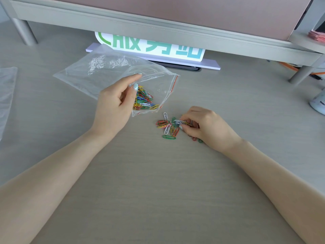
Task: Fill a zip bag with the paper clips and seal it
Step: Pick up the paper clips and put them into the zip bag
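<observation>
— What is the zip bag looking like?

— It is lying clear and crinkled on the table, its far corner stretching away to the left, its mouth with the red zip line facing right and gaping open, lifted off the surface.

— And the paper clips?

— A heap of coloured paper clips in the bag is sitting just behind the mouth: red, green, yellow, blue and white, tangled together. The loose paper clips are lying scattered flat on the table just outside the mouth, to its lower right, in the same colours.
</observation>
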{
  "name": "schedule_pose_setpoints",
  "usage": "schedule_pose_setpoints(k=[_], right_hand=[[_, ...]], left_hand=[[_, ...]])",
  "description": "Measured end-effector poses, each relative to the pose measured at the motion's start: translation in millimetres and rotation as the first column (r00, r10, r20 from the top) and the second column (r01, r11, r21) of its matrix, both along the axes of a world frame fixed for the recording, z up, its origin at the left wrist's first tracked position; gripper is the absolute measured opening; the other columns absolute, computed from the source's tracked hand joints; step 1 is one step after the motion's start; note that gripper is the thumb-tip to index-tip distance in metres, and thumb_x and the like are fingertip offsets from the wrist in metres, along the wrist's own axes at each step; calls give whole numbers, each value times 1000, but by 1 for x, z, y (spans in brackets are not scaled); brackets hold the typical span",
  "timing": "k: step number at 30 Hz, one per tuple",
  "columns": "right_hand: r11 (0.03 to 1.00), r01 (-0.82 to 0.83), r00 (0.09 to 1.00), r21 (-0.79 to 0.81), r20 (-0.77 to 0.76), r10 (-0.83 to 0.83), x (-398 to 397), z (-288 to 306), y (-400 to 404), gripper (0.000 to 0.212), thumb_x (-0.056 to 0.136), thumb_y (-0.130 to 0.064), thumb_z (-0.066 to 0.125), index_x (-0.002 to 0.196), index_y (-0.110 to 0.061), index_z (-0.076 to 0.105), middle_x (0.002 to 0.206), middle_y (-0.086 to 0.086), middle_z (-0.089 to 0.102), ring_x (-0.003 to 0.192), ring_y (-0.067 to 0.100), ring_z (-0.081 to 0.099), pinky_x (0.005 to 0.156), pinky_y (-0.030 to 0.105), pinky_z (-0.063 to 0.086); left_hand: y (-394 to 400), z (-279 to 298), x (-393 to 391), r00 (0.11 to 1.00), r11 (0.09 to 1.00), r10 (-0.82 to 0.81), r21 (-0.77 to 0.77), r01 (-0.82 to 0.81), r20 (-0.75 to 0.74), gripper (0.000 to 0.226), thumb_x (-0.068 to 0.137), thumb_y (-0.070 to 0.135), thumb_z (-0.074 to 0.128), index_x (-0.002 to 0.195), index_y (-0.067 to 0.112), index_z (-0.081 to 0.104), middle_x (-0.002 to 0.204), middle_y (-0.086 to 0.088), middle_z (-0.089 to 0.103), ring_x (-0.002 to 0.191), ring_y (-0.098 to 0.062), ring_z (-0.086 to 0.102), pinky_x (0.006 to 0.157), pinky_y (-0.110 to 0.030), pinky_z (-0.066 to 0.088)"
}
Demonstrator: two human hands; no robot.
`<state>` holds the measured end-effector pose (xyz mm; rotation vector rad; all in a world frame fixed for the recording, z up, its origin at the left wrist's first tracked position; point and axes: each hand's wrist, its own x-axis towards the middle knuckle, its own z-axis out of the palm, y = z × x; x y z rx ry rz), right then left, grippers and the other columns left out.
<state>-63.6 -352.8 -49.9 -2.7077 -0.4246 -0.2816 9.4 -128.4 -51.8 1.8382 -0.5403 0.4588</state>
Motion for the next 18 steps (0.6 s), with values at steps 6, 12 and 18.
schedule_pose_setpoints(k=[6,12,18], right_hand=[[987,50,997,151,46,-57,2,-3,-1,9,81,-9,64,73,-9,67,62,-13,45,60,4,47,56,10,34],[983,57,996,177,57,-68,4,-4,-1,11,81,-8,65,70,-7,67,59,-11,47,58,0,47,56,8,34],[969,121,990,217,45,-133,6,-4,4,16,80,-9,66,64,-8,65,54,-15,46,55,1,46,52,8,33]], left_hand=[[0,-2,1,1000,1000,6,-17,-6,-3,31,91,20,46,118,24,61,61,2,50,52,-18,34,53,-26,31],[0,-2,0,1000,1000,-3,-19,3,0,30,92,17,47,118,22,61,62,-6,52,50,-15,33,52,-23,31],[1,-3,3,1000,1000,-7,-17,7,-1,31,92,19,45,120,21,60,61,25,53,49,-6,35,51,-17,32]])
